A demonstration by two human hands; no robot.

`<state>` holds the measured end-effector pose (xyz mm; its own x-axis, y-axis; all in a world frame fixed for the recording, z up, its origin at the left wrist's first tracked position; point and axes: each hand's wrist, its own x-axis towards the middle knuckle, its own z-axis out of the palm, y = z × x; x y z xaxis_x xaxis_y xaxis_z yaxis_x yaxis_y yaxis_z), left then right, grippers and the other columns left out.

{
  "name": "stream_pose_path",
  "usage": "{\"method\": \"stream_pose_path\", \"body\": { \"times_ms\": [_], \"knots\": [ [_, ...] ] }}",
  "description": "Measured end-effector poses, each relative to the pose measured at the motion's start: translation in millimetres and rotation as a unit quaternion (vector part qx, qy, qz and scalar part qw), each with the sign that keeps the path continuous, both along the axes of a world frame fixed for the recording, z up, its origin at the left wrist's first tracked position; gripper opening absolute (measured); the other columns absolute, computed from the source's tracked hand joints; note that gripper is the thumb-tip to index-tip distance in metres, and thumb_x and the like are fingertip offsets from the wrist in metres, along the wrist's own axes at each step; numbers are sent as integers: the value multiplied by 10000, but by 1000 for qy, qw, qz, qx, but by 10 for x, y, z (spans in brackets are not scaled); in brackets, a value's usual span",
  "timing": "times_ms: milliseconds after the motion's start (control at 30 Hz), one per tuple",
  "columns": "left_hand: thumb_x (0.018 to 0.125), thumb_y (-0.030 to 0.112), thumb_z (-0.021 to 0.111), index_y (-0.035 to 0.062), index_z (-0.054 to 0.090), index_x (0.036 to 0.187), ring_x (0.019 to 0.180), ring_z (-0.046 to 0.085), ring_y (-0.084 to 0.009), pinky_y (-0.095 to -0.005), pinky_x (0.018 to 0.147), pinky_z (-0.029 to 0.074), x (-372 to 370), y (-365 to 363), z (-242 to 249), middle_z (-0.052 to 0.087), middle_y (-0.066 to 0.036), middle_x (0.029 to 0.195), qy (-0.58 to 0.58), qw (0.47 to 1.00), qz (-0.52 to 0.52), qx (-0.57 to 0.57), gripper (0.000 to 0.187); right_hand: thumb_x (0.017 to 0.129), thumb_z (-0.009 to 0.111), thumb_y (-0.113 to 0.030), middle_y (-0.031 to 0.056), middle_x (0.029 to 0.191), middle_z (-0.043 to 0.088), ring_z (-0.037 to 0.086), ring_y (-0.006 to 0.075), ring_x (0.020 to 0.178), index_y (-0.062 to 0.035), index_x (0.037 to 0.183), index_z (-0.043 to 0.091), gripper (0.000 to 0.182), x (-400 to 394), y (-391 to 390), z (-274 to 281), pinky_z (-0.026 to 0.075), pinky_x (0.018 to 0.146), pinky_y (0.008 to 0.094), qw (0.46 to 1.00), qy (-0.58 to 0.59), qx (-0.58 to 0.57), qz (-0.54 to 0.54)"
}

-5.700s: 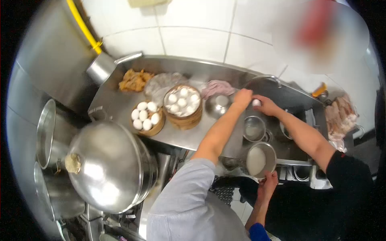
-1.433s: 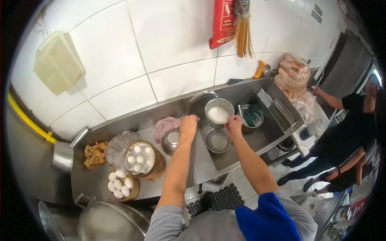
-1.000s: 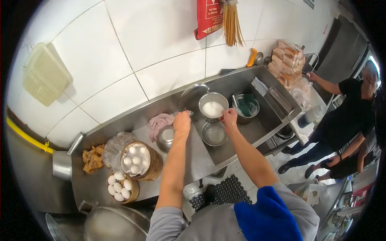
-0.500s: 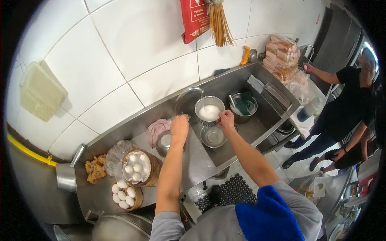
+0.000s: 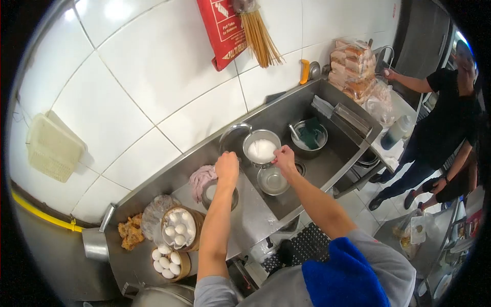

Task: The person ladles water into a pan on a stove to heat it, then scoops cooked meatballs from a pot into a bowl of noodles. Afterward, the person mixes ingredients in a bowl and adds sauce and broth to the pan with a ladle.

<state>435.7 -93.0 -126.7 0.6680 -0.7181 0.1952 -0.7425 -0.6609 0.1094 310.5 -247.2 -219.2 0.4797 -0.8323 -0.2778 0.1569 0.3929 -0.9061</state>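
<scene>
My right hand (image 5: 284, 156) is closed on the rim of a metal pot (image 5: 251, 159), which holds something white and sits below the curved faucet (image 5: 234, 126) in the sink. At the faucet's base, my left hand (image 5: 227, 166) is a closed fist; what it grips is hidden behind the fingers. Just below the pot is a metal bowl (image 5: 272, 181) in the basin. A pink cloth (image 5: 202, 180) and another metal bowl (image 5: 234, 199) lie beside my left forearm, which partly covers the bowl.
Two round containers of white eggs (image 5: 197, 227) (image 5: 184, 266) stand at lower left, near fried food (image 5: 131, 233). A bowl with a green scouring pad (image 5: 311, 134) is farther right in the sink. Bagged bread (image 5: 353, 66) and a person in dark clothes (image 5: 434, 123) are at right.
The whole view has shifted slightly. Both hands keep nearly the same places at the faucet and the pot.
</scene>
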Motion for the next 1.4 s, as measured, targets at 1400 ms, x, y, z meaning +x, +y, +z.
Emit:
{"method": "stream_pose_path", "body": {
  "times_ms": [1400],
  "knots": [
    [940, 244, 544, -22, 578, 1130, 827, 646, -163, -273, 722, 510, -9896, 656, -486, 638, -94, 975, 498, 308, -685, 433, 329, 809, 581, -15, -38, 621, 461, 452, 38, 476, -90, 726, 425, 192, -9138, 4696, 493, 403, 389, 192, 493, 68, -24, -867]
  ]
}}
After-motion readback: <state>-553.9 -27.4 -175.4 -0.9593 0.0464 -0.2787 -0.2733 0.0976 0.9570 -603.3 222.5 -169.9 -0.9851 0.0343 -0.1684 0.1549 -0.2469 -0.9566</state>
